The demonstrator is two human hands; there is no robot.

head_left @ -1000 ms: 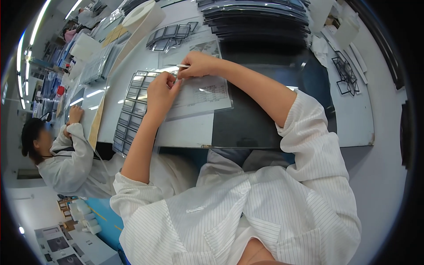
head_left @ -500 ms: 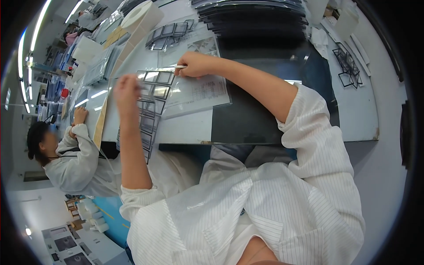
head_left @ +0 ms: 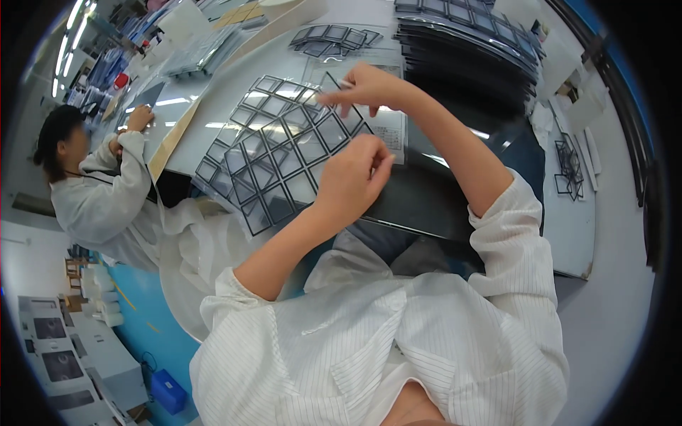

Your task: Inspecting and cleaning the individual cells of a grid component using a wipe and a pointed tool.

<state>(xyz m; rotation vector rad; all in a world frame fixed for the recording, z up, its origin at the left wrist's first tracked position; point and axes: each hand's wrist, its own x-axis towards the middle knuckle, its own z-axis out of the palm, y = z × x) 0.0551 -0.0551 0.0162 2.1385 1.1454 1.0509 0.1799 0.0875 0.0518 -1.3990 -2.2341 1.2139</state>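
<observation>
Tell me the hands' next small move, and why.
Perhaps the right hand should steady the upper black-framed sheet near its top edge: that sheet lies askew across another framed sheet, the right hand's blurred fingers are close to that edge, and the left hand is at its right side.

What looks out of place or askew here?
At the right end of the table, thin black frames lie tangled in a heap, unlike the layered stack of dark sheets at the back. By the left hand, the upper gridded sheet overlaps the lower gridded sheet at a different angle. No spill visible.
</observation>
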